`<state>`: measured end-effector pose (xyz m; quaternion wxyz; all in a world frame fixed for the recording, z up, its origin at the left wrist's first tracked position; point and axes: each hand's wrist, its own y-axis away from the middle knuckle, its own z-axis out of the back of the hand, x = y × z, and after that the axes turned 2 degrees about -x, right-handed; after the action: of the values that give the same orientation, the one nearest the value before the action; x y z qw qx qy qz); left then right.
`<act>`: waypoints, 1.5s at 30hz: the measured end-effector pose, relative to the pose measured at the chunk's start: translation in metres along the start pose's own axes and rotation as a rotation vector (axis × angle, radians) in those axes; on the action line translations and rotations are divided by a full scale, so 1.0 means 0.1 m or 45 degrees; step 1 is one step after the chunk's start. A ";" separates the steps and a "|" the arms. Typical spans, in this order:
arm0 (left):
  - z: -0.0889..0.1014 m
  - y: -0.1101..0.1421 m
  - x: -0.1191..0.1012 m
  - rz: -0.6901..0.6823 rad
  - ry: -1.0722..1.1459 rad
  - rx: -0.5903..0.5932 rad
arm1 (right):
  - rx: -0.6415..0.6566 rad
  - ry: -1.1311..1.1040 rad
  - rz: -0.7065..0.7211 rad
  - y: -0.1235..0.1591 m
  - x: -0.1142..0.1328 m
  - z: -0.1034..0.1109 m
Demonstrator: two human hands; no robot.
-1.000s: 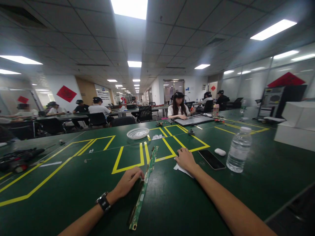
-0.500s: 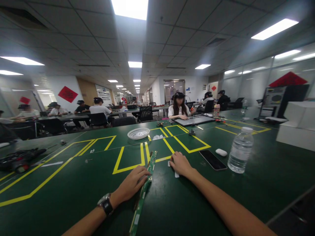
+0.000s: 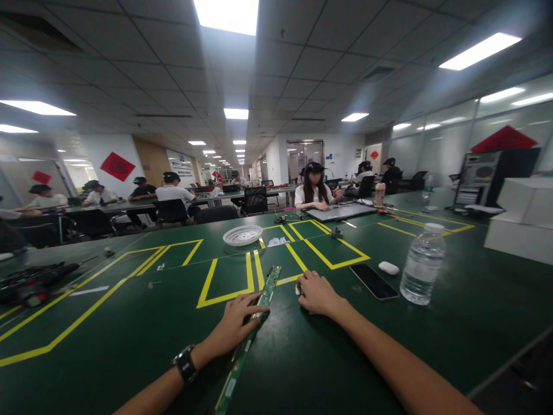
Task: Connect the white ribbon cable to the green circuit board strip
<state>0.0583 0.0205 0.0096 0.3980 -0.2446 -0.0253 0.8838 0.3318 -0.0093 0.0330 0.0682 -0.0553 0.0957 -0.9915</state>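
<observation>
A long narrow green circuit board [image 3: 248,340] lies slantwise on the green table in front of me. My left hand [image 3: 237,320] rests across its middle, fingers spread over the top, thumb reaching past its right edge; part of the board is hidden under it. To the right, my right hand [image 3: 318,294] is low over the table with curled fingers. A small white piece [image 3: 298,289] shows at its fingertips, mostly covered by the hand, so its kind is unclear.
A white plastic basket [image 3: 242,235] and crumpled white scraps [image 3: 277,242] lie ahead. On the right are a phone [image 3: 373,281], a white earbud case [image 3: 388,267] and a water bottle [image 3: 422,265]. A power drill [image 3: 38,282] lies left. A person [image 3: 315,190] sits opposite beside a flat panel [image 3: 341,211].
My left hand's fingers have spread, and the board beneath has turned slightly, its far end rightward. My right hand has drawn in over the white piece, its fingers more curled.
</observation>
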 end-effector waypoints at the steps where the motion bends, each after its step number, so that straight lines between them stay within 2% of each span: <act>1: 0.01 -0.01 0.00 0.024 0.061 -0.005 | -0.009 0.012 -0.019 0.00 0.00 0.00; 7: 0.02 -0.04 -0.02 0.076 0.350 -0.057 | 0.041 0.008 -0.073 -0.01 -0.04 -0.02; 11: -0.06 -0.04 -0.06 0.173 0.256 -0.102 | 0.016 -0.072 -0.025 -0.02 -0.04 -0.03; 15: -0.11 -0.04 -0.18 0.164 0.101 -0.114 | -0.013 -0.187 0.036 -0.02 0.01 -0.05; 17: -0.10 -0.04 -0.25 0.151 0.129 -0.087 | -0.037 -0.221 0.073 -0.01 0.05 -0.07; 21: -0.14 -0.07 -0.26 0.143 0.456 -0.045 | -0.074 -0.280 0.141 0.00 0.12 -0.14; 27: -0.19 -0.10 -0.25 0.497 1.313 0.023 | -0.139 -0.442 0.177 0.00 0.17 -0.21; 29: -0.16 -0.10 -0.29 0.548 1.525 0.091 | -0.153 -0.567 0.155 -0.01 0.19 -0.22; 33: -0.17 -0.12 -0.35 0.539 1.727 0.218 | -0.129 -0.882 0.046 -0.06 0.23 -0.27; 40: -0.23 -0.12 -0.32 0.692 1.851 0.079 | 0.111 -1.730 -0.071 -0.11 0.32 -0.29; 45: -0.18 -0.10 -0.34 0.683 1.847 0.056 | 0.197 -2.093 -0.150 -0.04 0.44 -0.18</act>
<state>0.0922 0.0005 0.0101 0.0921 -0.7521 0.3195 0.5690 0.2852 -0.0081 0.0205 0.0680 -0.7628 -0.0562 -0.6406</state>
